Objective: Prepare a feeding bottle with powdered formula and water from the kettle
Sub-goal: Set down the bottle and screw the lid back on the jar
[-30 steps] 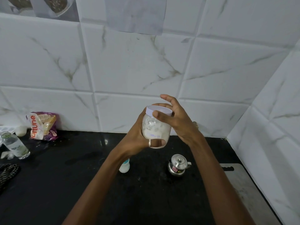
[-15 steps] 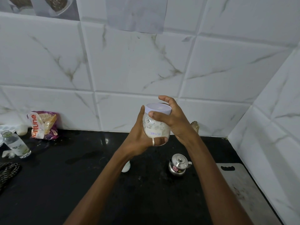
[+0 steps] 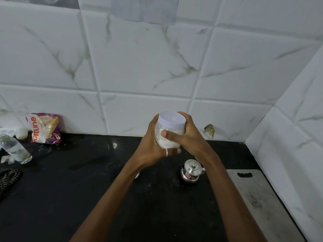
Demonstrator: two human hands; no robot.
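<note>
We are standing over the black countertop point(image 3: 70, 198), holding a powder jar point(image 3: 168, 137) above it with both hands. Our left hand point(image 3: 153, 147) is wrapping its body, fingers clamped beneath; our right hand point(image 3: 187, 137) is gripping below its lavender lid point(image 3: 172, 121). A small steel kettle point(image 3: 191, 172) is sitting below our right wrist.

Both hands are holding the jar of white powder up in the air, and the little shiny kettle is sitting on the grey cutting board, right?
Nearly. The kettle is not on the cutting board; it sits on the black counter, left of the board, as the head view shows. The rest is right: the left hand and right hand hold the jar up.
</note>
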